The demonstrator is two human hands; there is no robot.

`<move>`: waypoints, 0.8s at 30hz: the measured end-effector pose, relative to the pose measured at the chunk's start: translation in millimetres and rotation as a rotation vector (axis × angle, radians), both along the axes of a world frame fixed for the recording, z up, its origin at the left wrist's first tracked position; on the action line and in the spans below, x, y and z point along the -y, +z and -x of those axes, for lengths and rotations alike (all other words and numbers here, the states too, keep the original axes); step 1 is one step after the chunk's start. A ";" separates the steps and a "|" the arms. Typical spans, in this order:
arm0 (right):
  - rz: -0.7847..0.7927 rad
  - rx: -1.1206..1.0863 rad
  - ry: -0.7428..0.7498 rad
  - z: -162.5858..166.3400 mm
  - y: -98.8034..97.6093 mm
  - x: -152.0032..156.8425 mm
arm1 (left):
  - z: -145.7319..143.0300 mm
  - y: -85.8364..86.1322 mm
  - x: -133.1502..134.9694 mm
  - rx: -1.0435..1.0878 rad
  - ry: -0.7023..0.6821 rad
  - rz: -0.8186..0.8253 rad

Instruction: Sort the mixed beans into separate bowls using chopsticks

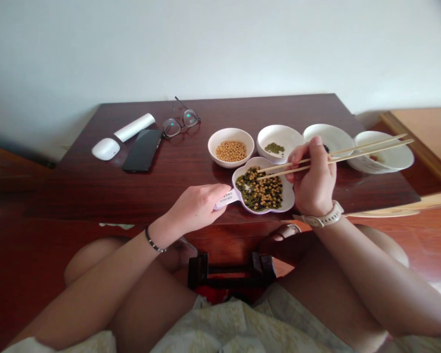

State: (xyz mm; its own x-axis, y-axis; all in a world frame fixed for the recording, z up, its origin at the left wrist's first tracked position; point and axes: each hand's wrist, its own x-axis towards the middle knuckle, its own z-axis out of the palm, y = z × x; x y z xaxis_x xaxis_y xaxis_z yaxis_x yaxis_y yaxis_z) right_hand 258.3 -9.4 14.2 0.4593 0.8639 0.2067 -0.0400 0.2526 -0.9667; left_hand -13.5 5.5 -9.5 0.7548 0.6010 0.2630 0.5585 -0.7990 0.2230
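Observation:
My left hand is closed round the handle of a white, flower-shaped dish at the table's front edge. Mixed beans, yellow, green and black, lie in that dish. A pair of wooden chopsticks is gripped in my right hand, their tips down among the beans. Behind the dish stands a white bowl of yellow soybeans. Beside it a second bowl holds some green beans. My right hand partly hides a third bowl with a few black beans.
A fourth bowl with something reddish inside stands at the right end of the dark wooden table. At the left lie eyeglasses, a black phone, a white cylinder and a white rounded object. A wall rises behind.

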 end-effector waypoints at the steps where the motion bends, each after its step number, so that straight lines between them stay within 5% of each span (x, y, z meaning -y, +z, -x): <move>1: 0.001 -0.001 -0.008 0.2 -0.1 0.0 | 0.4 -0.6 -0.2 -0.004 0.001 0.000; 24: -0.004 0.028 0.039 0.9 -1.4 -3.3 | 1.8 -0.7 1.4 -0.023 0.005 0.010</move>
